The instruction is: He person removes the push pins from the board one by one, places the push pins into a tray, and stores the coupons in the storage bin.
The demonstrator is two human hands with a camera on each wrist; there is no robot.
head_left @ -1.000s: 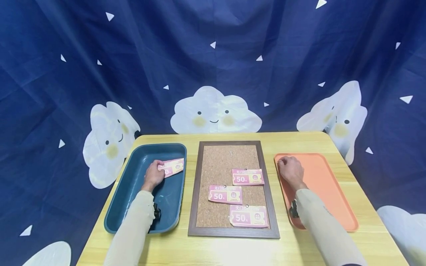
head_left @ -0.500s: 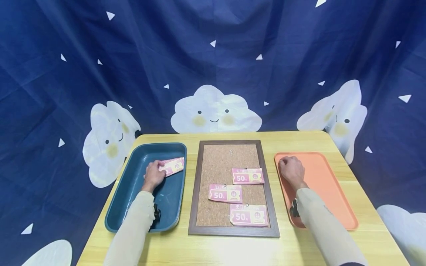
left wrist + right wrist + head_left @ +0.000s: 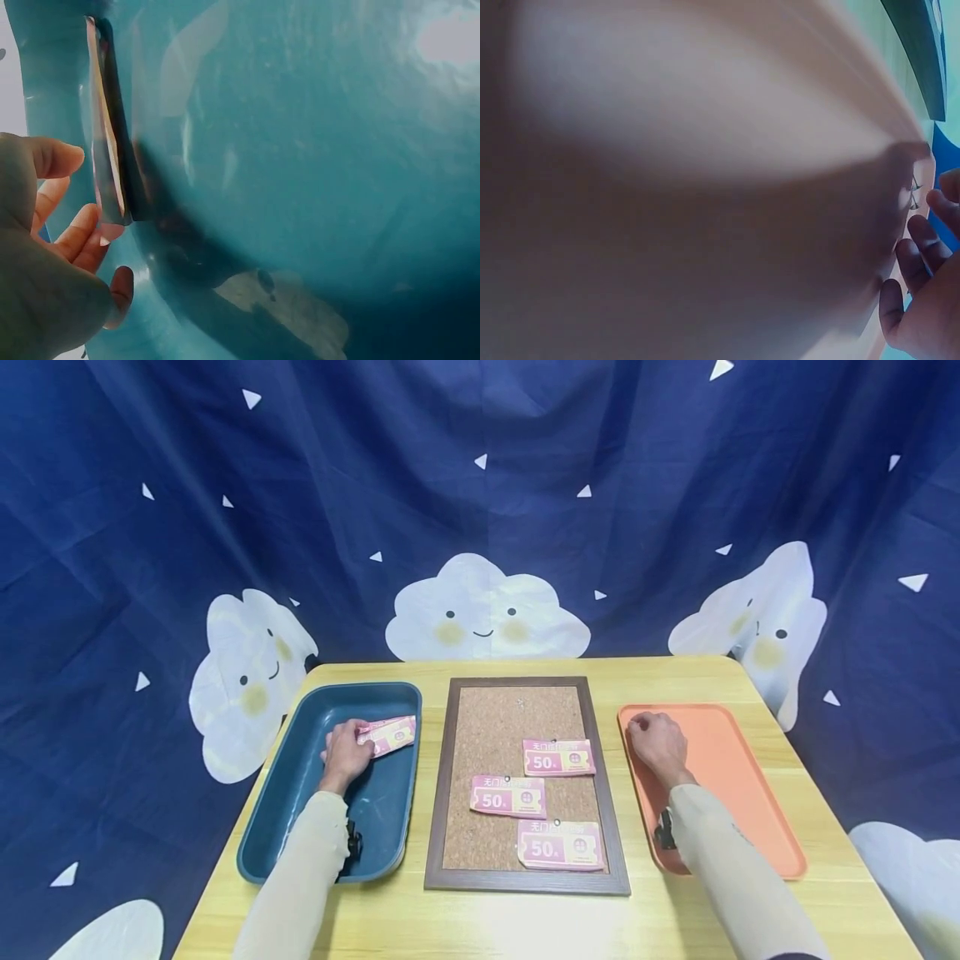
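1. Head view: On the pale wooden table (image 3: 525, 931) lies a brown cork board in a dark frame (image 3: 487, 718), the landmark here. Strips of table run along both its sides. Left of the board, the deep dark-teal plastic bin (image 3: 303, 785) holds pink-and-yellow paper coupons (image 3: 397, 736) close to its board-side wall; the left hand (image 3: 347, 753) is at them, hiding their left end. Right of the board, the right hand (image 3: 660, 746) is at the board-side edge of the shallow orange tray (image 3: 735, 777), its fingertips hard to see. Three pink paper coupons (image 3: 507, 797) lie on the board, two reaching over its right frame; cork shows above them. Both sleeves are cut off below.

2. Left wrist view: The coupons appear edge-on, and the bent fingers meet their near end. The thumb stands apart from the other fingers; whether anything is pinched, I cannot tell.

3. Right wrist view: The hand is cut off at the border, fingers bent and slightly spread, with small metal pins (image 3: 914, 201) just beside the fingertips. Whether one is held, I cannot tell. Much of the tray is blurred.
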